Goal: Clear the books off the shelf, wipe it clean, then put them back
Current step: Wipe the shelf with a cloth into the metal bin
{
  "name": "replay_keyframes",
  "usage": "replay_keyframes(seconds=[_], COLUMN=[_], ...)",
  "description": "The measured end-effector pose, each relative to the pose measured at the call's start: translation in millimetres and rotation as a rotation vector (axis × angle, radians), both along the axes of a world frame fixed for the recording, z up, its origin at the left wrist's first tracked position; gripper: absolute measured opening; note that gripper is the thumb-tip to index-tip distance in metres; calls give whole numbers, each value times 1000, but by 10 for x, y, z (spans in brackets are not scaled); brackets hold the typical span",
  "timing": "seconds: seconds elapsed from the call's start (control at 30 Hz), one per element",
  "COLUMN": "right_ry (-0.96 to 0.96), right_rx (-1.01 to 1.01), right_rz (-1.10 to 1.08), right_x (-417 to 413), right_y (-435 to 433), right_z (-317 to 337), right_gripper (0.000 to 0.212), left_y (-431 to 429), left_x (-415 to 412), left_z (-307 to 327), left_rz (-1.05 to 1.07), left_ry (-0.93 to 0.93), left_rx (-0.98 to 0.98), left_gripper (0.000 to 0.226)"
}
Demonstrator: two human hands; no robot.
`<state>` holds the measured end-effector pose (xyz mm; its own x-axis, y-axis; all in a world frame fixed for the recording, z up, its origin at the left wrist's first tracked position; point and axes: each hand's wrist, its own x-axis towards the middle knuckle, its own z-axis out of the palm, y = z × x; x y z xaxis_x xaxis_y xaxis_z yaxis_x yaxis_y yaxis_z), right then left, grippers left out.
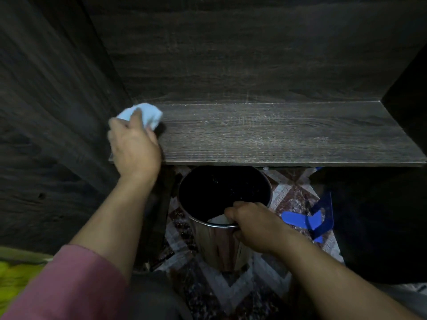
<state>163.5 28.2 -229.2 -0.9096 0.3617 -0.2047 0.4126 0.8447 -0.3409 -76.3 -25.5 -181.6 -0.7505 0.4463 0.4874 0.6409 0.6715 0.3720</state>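
1. The left hand [134,146] grasps a bunched light-blue cloth [147,113], fingers curled over it, at the back left corner of the shelf [277,135]. If the cloth sweeps dust toward the front edge, some could miss the metal bin [215,245] below that edge and land on the patterned floor [295,197].
2. The right hand [254,225] is clamped on the bin's near rim, fingers hooked inside. The bin sits under only the left-middle stretch of the front edge. Grit pushed off nearer the right front corner would likely fall beside it unless the bin is shifted along.
3. A one-handed hold on the rim is a weak one, so the bin could tilt or slip if tugged. Whether it rests on the floor or is lifted, I cannot tell.
4. The cloth is small and wadded. It may ride over the seam along the back edge, where a thin pale line of dust lies, and the back right corner looks like a long reach.
5. The shelf is a dark grey wood-grain board with no books on it. Pale dusty streaks and fine scratches cross its middle and right half, so most of the wiping seems undone.
6. The books are out of view; where they lie cannot be told.
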Motion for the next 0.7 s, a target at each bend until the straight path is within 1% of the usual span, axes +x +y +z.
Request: replay_keyframes(seconds=[0.1, 0.13, 0.2, 0.27, 0.3, 0.4, 0.47, 0.57, 0.63, 0.7], right_ry=[-12, -20, -30, -33, -35, -44, -53, -60, -64, -73], right_rx=[-10, -14, -16, -16, -19, -20, -22, -15, -16, -20], right_rz=[0, -2, -5, -3, -4, -9, -9, -16, -21, -26], right_x=[-10, -12, -11, -11, -9, 12, 33, 53, 58, 69], right_y=[3, 3, 5, 7, 9, 15, 15, 14, 18, 19], right_z=[-11, -18, -23, -24, -24, -19, -20, -7, -2, 14], right_gripper=[23, 23, 24, 25, 25, 23, 21, 22, 24, 27], left_y=[-133, -168, -191, -141, -106, -9, 96, 300, 384, 417], left_x=[-296, -350, -391, -418, -421, -313, -111, 301, 538, 640], left_z=[-132, -217, -366, -421, -418, -357, -317, -269, -232, -213], left_rz=[139, 146, 91, 52, 60, 86, 3, -222, -350, -490], left_ry=[-2, 16, 19, -67, -94, -65, -47, -40, -89, -217], left_rx=[-98, -146, -188, -186, -208, -307, -310, -303, -290, -235], left_gripper=[40, 38, 40, 45, 47, 47, 41, 31, 30, 31])
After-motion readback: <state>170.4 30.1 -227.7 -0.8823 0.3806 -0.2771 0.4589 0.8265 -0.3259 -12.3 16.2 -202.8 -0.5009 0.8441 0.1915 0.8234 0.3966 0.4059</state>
